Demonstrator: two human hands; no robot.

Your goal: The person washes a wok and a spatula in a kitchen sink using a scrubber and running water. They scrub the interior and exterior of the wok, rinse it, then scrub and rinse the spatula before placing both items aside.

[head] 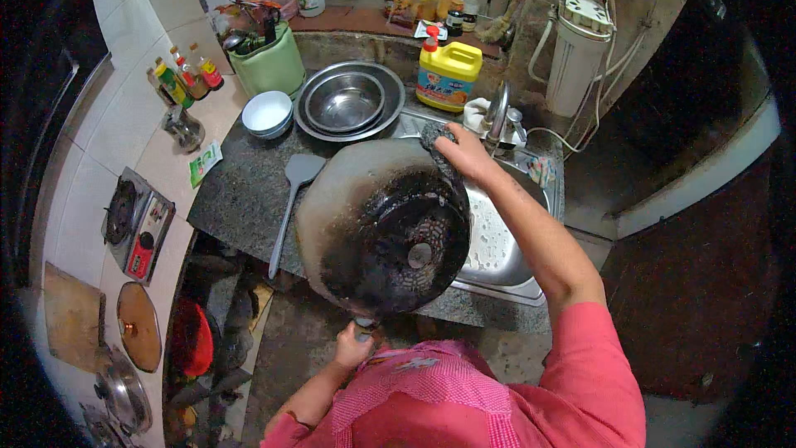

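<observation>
A large wok point(385, 224) with a blackened, sooty outside is tilted over the counter and the near left part of the steel sink point(497, 242). My left hand point(354, 345) grips its handle at the bottom, close to my apron. At the wok's upper right rim, my right hand point(463, 152) holds a dark grey scouring pad point(437, 137) against the edge. Water drops lie in the sink, beneath my right forearm. A grey spatula point(298, 174) rests on the counter to the left of the wok.
Nested steel basins point(345, 102), stacked white bowls point(267, 113) and a yellow detergent jug point(444, 78) stand behind the wok. The faucet point(499, 112) rises behind the sink. A portable gas stove point(138, 224) and a glass lid point(139, 326) are at the left.
</observation>
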